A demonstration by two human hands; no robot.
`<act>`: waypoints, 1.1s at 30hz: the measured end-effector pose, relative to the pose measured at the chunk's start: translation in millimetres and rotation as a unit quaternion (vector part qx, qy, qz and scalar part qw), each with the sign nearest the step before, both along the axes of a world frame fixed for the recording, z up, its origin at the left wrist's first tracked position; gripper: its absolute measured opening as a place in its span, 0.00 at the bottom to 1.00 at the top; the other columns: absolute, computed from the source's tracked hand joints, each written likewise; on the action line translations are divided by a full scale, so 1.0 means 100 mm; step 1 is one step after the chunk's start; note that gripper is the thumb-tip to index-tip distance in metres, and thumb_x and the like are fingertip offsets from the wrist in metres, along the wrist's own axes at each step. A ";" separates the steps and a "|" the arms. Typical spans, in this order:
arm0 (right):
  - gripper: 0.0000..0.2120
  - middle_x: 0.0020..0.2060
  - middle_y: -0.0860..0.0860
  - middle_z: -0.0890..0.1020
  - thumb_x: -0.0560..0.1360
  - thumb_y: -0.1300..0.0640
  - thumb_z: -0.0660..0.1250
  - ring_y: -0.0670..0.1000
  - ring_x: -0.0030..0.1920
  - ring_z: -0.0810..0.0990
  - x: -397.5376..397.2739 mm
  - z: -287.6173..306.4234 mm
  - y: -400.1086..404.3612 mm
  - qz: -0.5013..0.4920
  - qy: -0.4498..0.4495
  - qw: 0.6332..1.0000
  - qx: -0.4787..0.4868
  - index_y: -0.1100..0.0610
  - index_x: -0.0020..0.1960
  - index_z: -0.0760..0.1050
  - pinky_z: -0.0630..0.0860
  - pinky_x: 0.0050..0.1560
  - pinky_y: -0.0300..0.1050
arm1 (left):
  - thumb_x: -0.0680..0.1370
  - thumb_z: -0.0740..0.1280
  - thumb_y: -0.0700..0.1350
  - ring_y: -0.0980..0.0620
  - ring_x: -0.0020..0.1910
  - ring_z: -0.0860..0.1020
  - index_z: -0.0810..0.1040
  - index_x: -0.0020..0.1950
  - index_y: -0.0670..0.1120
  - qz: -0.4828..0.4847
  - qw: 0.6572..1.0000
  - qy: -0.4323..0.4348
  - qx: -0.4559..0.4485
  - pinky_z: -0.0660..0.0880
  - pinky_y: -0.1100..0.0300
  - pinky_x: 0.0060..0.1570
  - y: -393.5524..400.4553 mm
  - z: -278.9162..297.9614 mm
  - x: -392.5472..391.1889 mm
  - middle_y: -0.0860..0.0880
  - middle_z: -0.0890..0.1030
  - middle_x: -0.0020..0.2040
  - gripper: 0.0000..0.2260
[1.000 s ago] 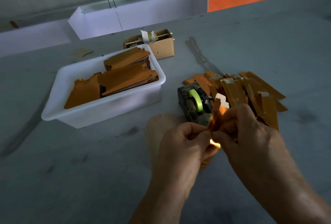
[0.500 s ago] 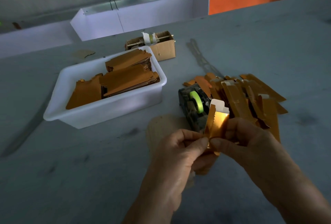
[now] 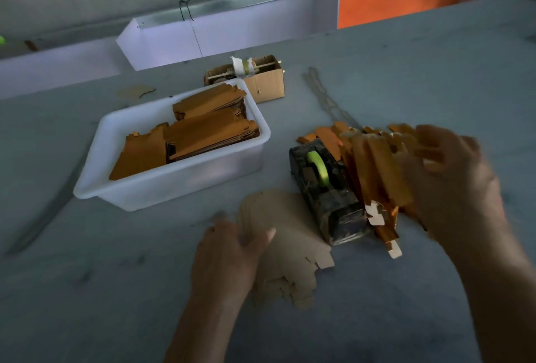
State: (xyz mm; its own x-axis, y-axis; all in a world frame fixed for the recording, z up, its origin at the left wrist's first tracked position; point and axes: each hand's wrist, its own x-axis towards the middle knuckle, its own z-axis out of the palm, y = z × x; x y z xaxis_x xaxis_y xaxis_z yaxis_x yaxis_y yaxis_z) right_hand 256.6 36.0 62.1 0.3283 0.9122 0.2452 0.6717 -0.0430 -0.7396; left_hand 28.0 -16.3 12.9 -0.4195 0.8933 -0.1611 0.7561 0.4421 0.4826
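The only view comes from the person's head, above the near side of the table (image 3: pixel 406 72), facing forward and steeply down. It sits close. Both forearms enter from the bottom edge, and the left hand (image 3: pixel 229 255) and right hand (image 3: pixel 446 177) fill much of the lower half. The wide lens also takes in the white tub (image 3: pixel 174 188) left of centre, the tape dispenser (image 3: pixel 327 188) in the middle, and the white trough (image 3: pixel 220 32) along the top.

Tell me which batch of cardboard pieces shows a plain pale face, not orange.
The flat blanks by the left hand, in front of the tape dispenser. The stacks in the white tub and the pile by the right hand are orange.
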 end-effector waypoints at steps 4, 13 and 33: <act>0.12 0.53 0.47 0.76 0.74 0.57 0.68 0.42 0.45 0.76 -0.27 -0.20 -0.31 0.129 -0.009 0.992 0.007 0.52 0.57 0.78 0.68 0.37 0.25 | 0.71 0.73 0.57 0.47 0.49 0.79 0.77 0.46 0.45 0.031 0.997 -0.067 -0.013 0.68 0.59 0.41 0.09 -0.11 -0.02 0.50 0.78 0.39 0.17; 0.09 0.50 0.44 0.76 0.74 0.60 0.67 0.33 0.43 0.72 -0.30 -0.21 -0.42 0.122 0.020 0.991 0.045 0.54 0.53 0.79 0.65 0.40 0.16 | 0.73 0.73 0.43 0.49 0.30 0.72 0.75 0.30 0.45 0.070 0.976 -0.206 0.007 0.70 0.54 0.39 0.12 -0.16 -0.23 0.46 0.75 0.27 0.14; 0.08 0.40 0.42 0.80 0.74 0.59 0.67 0.34 0.40 0.76 -0.40 -0.23 -0.55 0.184 0.086 0.979 -0.015 0.46 0.46 0.78 0.70 0.37 0.23 | 0.75 0.70 0.43 0.48 0.40 0.80 0.77 0.37 0.48 0.070 0.992 -0.093 0.043 0.76 0.55 0.48 0.15 -0.08 -0.22 0.48 0.82 0.38 0.07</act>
